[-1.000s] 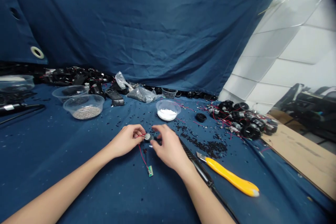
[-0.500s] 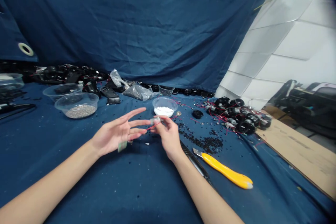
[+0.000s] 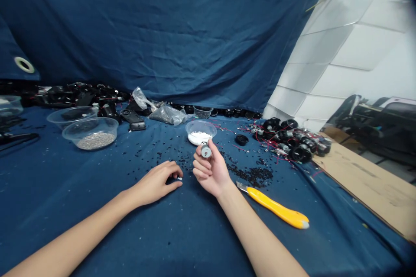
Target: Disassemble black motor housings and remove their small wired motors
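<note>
Your right hand is raised with the palm turned up, its thumb and fingertips pinching a small round metal motor, which sits just in front of the clear plastic bowl of white powder, your landmark here. Your left hand lies palm down on the blue cloth, nearer you and to the left of that bowl, with its fingers lightly curled. A tiny white bit sits at its fingertips, and you cannot tell whether it is being pinched. Loose black granules are scattered on the cloth to the right of the bowl, and a yellow utility knife lies beyond them, nearer you. Further right of the bowl is a heap of black motor parts with red wires, with a round black cap between it and the bowl. Behind the bowl lies a crumpled clear plastic bag. To the left of the bowl stands a wider clear bowl of grey granules, with another clear bowl just behind it.
</note>
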{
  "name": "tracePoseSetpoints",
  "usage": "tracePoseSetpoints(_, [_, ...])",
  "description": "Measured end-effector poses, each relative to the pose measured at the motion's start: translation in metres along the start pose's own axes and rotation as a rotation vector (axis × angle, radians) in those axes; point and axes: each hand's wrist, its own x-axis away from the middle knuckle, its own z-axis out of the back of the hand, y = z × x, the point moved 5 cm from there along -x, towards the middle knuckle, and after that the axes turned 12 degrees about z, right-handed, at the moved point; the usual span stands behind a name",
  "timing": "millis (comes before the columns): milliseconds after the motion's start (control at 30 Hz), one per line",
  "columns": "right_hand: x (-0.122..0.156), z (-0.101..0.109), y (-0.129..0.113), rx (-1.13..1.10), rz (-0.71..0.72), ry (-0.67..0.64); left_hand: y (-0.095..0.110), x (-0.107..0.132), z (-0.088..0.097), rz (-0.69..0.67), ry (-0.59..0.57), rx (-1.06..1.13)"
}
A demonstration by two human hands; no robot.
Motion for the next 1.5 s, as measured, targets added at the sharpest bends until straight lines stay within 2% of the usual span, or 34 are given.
tracePoseSetpoints(67, [-0.001, 0.0, 0.003, 0.019, -0.004, -0.008, -0.002, -0.002, -0.004, -0.002, -0.003, 0.003])
tracePoseSetpoints(200, [-0.001, 0.002, 0.012, 0.201, 0.021, 0.033, -0.005, -0.003, -0.008, -0.003, -0.015, 0.046])
tracePoseSetpoints(433, [-0.002, 0.01, 0.025, 0.426, 0.031, 0.034, -0.011, -0.004, 0.002, 0.051, -0.02, 0.251])
tracePoseSetpoints(700, [-0.008, 0.022, 0.031, 0.629, 0.094, 0.11, -0.02, -0.011, 0.019, 0.088, 0.158, 0.476])
tracePoseSetpoints(867, [-0.008, 0.022, 0.031, 0.692, 0.11, 0.103, -0.019, -0.008, 0.022, 0.08, 0.213, 0.535])
tracePoseSetpoints(1100, [-0.006, 0.019, 0.03, 0.832, 0.119, 0.042, -0.015, -0.005, 0.021, 0.065, 0.205, 0.534])
tracePoseSetpoints(1300, [0.0, 0.013, 0.021, 1.128, 0.217, 0.012, -0.013, -0.005, 0.014, 0.096, 0.144, 0.456])
tracePoseSetpoints(1500, [0.005, 0.008, 0.022, 1.359, 0.236, -0.029, -0.01, -0.005, 0.008, 0.111, 0.089, 0.41])
